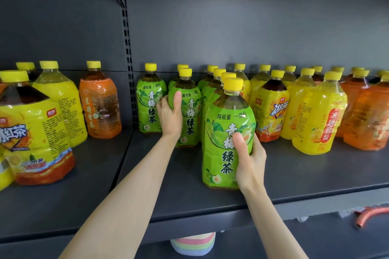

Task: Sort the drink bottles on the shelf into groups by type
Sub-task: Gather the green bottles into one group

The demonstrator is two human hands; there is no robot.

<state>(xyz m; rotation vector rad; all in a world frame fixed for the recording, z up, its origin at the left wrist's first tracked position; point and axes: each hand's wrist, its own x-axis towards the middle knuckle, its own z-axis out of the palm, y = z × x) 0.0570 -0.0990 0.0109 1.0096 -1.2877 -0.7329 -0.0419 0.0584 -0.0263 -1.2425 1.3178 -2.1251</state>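
Several green-label tea bottles with yellow caps stand in the middle of the dark shelf (189, 202). My right hand (249, 157) grips the nearest green bottle (227, 132), which stands at the front. My left hand (171, 114) grips a second green bottle (188, 111) further back, thumb on its front. Another green bottle (148, 101) stands just left of it. More green bottles line up behind the front one, partly hidden.
Yellow iced-tea bottles (31, 132) and an orange-label bottle (100, 103) stand at the left. Yellow (317, 115) and orange (366, 115) bottles crowd the right. A red hook (368, 215) hangs at the shelf's front edge. A striped pastel object (192, 245) sits below.
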